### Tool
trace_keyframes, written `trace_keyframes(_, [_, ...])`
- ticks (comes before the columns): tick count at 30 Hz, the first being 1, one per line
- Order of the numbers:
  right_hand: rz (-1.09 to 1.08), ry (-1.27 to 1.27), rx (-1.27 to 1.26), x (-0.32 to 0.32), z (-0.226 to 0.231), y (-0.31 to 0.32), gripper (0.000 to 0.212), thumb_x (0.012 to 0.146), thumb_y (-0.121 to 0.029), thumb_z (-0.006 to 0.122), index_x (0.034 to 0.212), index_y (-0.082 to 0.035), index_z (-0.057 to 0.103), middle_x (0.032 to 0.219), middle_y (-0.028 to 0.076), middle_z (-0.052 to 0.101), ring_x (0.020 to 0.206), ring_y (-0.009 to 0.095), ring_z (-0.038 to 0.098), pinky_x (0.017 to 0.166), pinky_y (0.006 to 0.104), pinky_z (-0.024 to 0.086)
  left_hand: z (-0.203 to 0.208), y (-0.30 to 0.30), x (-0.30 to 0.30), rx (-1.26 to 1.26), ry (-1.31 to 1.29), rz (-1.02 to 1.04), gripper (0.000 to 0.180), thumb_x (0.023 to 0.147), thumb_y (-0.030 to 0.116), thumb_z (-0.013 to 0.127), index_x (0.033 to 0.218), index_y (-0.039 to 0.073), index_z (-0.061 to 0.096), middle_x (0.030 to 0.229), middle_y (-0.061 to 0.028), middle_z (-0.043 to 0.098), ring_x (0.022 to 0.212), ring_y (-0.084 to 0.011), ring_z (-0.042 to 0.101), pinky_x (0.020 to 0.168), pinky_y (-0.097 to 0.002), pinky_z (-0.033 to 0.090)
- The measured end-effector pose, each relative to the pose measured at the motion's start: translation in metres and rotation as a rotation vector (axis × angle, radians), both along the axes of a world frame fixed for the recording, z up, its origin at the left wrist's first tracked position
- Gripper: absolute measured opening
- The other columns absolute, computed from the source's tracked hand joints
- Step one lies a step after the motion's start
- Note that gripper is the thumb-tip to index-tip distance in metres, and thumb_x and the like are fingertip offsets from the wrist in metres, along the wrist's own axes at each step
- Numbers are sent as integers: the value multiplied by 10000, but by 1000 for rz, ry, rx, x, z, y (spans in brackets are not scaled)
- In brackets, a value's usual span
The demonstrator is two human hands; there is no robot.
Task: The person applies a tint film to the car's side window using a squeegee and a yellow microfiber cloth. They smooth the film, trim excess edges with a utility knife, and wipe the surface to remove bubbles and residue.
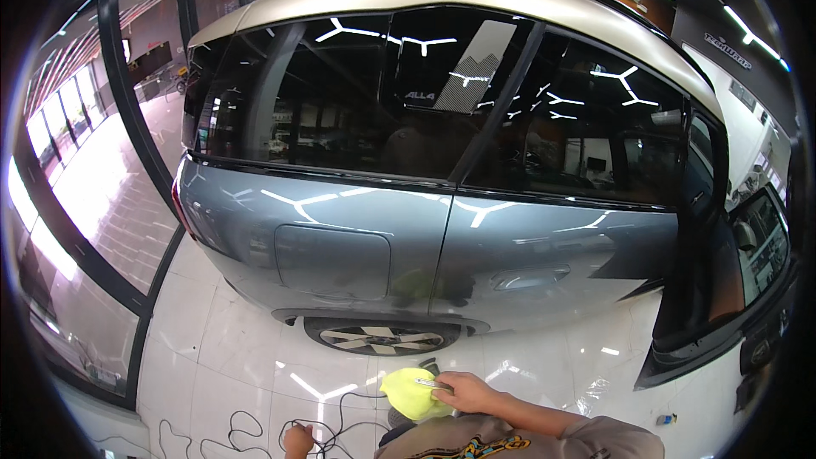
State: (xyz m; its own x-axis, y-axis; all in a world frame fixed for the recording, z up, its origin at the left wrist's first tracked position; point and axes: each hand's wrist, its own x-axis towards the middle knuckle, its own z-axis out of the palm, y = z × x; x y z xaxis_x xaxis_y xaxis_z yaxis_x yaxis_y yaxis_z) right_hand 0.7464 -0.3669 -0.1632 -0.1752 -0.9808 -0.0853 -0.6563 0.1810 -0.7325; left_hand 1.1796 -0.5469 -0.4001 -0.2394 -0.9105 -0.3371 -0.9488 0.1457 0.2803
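My right hand is closed on a bright yellow cloth, held in front of my body. A small pale strip, perhaps a tag on the cloth or a thin tool, shows at my fingertips. Low in the view, my left hand looks curled closed beside a black cable; whether it grips anything is hidden. Facing me is the side of a blue-grey car with a pale gold roof, apart from both hands. Its wheel lies just beyond the cloth.
On the right, the car's front door stands swung out. Dark-framed glass panels run along the left. The black cable loops over the glossy tiled floor. A small bottle-like item lies on the floor at lower right.
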Motion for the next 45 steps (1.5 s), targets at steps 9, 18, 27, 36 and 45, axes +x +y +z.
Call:
trace_keyframes(9, [-86, -110, 16, -13, -7, -3, 319, 912, -313, 645, 1048, -25, 616, 831, 153, 632, 740, 311, 620, 677, 399, 488, 27, -22, -29, -131, 162, 48, 196, 868, 186, 629, 929, 11, 695, 888, -206, 696, 818, -354, 686, 724, -418, 549])
trace_keyframes(18, [-27, -605, -156, -37, 21, -57, 299, 937, -255, 640, 1115, -21, 585, 828, 94, 607, 704, 182, 570, 639, 347, 467, 240, 21, -316, 471, 1257, -62, 346, 969, 221, 599, 1241, 8, 579, 1094, -63, 642, 971, -139, 604, 835, -294, 496])
trace_keyframes(27, [-106, -827, -473, -213, 62, -29, 456, 968, 19, 484, 1414, -19, 398, 1105, 77, 559, 831, 98, 553, 689, 241, 488, 364, -56, -398, -241, 1288, 106, 306, 929, 110, 572, 1207, -16, 579, 1064, -91, 641, 955, -169, 592, 849, -318, 477])
trace_keyframes(36, [-306, -581, -676, -263, 106, -33, 319, 1024, -127, 474, 1320, -10, 479, 801, 60, 578, 604, 88, 500, 546, 223, 428, 412, -125, -473, -984, 827, -379, 550, 735, -61, 507, 1281, 1, 546, 1201, -266, 539, 1102, -444, 533, 973, -471, 427])
trace_keyframes(45, [-661, -446, -929, -258, 115, -108, 303, 1019, -262, 515, 1204, -24, 542, 739, 17, 570, 595, 46, 475, 536, 201, 402, 409, -246, -471, -1074, 868, -486, 536, 706, -84, 473, 1232, -21, 559, 1181, -245, 547, 1089, -421, 536, 952, -466, 435])
